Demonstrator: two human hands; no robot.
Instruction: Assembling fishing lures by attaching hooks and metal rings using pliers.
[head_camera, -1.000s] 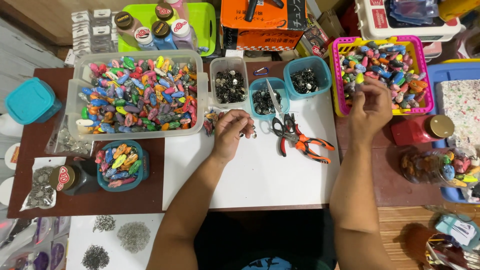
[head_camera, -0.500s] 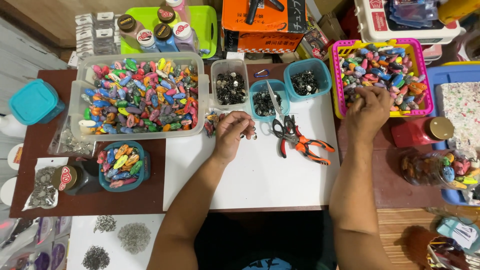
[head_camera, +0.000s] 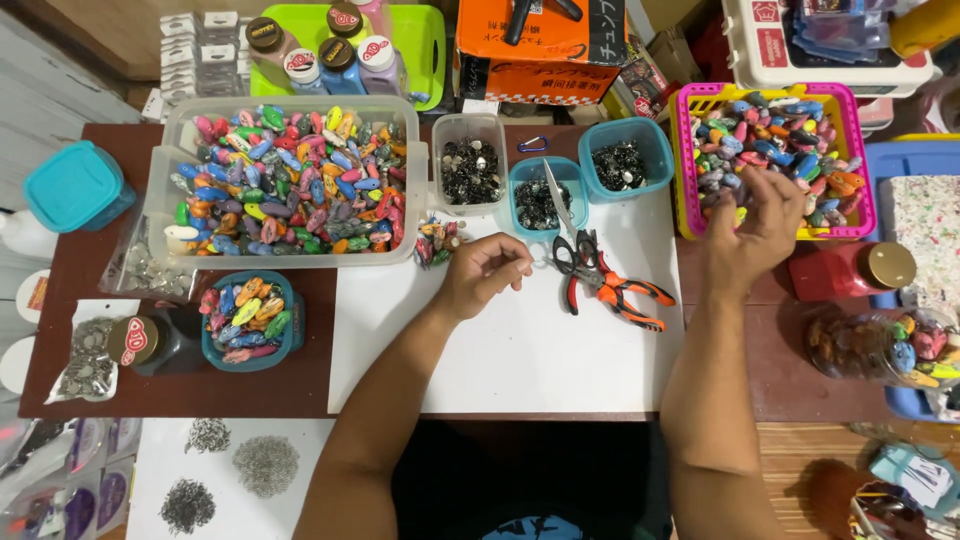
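Note:
My left hand (head_camera: 485, 272) rests on the white sheet (head_camera: 500, 350) with its fingers curled and the tips pinched together; anything between them is too small to see. Just left of it lies a small pile of colourful charms (head_camera: 435, 240). My right hand (head_camera: 755, 225) is over the near edge of the pink basket (head_camera: 862, 150), which is full of colourful charms, and its fingertips pinch one of them. Orange-handled pliers (head_camera: 620, 290) and scissors (head_camera: 560, 205) lie between my hands.
A large clear tub (head_camera: 160, 215) of colourful charms stands at the left. Behind the sheet are a clear container (head_camera: 470, 130) and two teal ones (head_camera: 520, 172) (head_camera: 625, 130) with dark metal bits. A teal bowl (head_camera: 245, 320), a red jar (head_camera: 850, 270) and a clear jar (head_camera: 880, 345) flank the sheet.
My right hand has drawn back slightly toward the near edge of the pink basket. My left hand has stayed in place on the sheet.

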